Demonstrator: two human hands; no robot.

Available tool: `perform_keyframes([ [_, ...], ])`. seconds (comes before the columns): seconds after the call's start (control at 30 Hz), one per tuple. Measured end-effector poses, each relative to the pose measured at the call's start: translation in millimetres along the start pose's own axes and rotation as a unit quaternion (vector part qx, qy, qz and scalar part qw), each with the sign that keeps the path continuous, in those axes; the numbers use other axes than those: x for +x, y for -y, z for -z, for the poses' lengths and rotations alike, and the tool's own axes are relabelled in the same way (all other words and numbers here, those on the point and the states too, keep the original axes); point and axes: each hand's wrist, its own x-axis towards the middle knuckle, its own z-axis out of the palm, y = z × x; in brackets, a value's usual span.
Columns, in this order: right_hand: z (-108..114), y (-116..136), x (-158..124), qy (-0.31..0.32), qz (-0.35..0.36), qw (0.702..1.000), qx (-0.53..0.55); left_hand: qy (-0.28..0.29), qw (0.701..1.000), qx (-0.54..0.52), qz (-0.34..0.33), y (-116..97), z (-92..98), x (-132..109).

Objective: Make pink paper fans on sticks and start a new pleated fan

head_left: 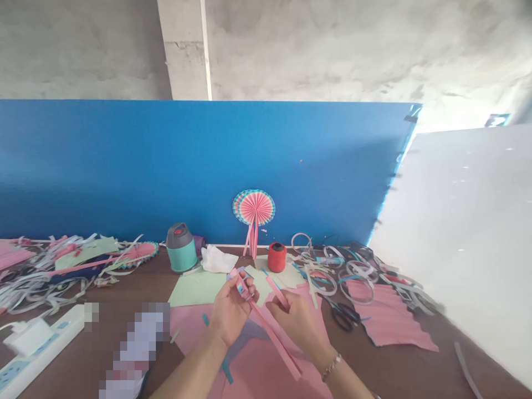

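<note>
My left hand [230, 311], palm up, has its fingers closed around a folded pink paper piece [240, 284] with bluish marks on it. A long narrow pink strip [276, 339] runs from beside that hand down to the lower right; whether it joins the folded piece is unclear. My right hand [296, 320] pinches a short pink paper strip [277, 292], its far end pointing up and left. Both hands are above large pink paper sheets [257, 368] and pale green sheets [192, 288]. Straight ahead, a round pleated pink paper fan [254, 208] with colored edges leans against the blue board.
A teal and grey container [181, 249], white tissue [218, 259] and red cylindrical object [276, 257] stand behind my hands. Scissors [344, 316] and pleated pink paper [393, 316] lie right, near tangled strips. Left are a paper-scrap heap [78, 271] and power strip [45, 346].
</note>
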Motion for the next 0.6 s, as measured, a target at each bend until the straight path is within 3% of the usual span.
perform_keyframes([
  [0.4, 0.6, -7.0, 5.0, -0.006, 0.007, 1.000, 0.008, 0.010, 1.000, -0.010, -0.002, -0.4, 5.2, 2.3],
  [0.6, -1.9, -8.0, 2.4, -0.014, 0.002, 0.997, -0.069, 0.002, 1.000, -0.021, -0.003, 0.5, 2.8, 2.5],
])
